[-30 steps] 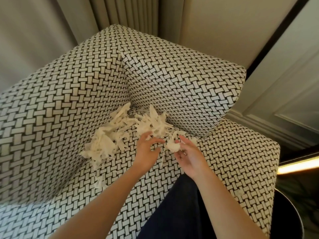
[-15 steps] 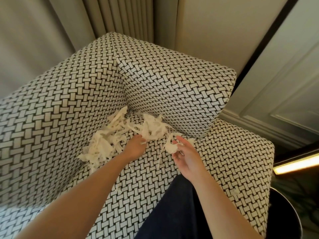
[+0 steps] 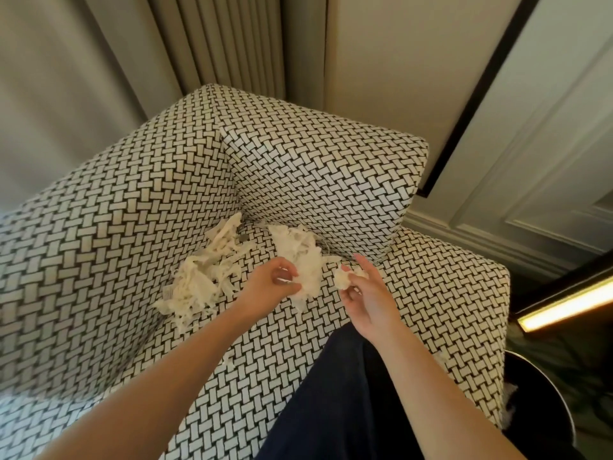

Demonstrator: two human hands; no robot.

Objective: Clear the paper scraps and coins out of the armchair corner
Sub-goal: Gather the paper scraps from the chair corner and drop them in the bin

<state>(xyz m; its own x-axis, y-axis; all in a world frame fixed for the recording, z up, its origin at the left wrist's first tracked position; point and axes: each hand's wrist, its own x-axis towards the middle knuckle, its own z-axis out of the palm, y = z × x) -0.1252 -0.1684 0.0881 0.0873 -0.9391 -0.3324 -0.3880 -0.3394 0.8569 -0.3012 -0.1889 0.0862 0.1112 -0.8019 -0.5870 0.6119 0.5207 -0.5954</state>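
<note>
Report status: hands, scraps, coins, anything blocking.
Left hand grips paper clump; right hand pinches small wad. Loose scrap pile lies in armchair corner. Coins not discernible. Nothing blocking.

corner: boxed in by chair walls point(image 3: 315, 180) | approach: open from above, over seat point(image 3: 431, 310) (leg point(image 3: 331, 410) crosses front)

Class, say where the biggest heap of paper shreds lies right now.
In the head view the heap lies left of centre on the armchair seat, along its left edge near the corner, just left of the left hand.
</note>
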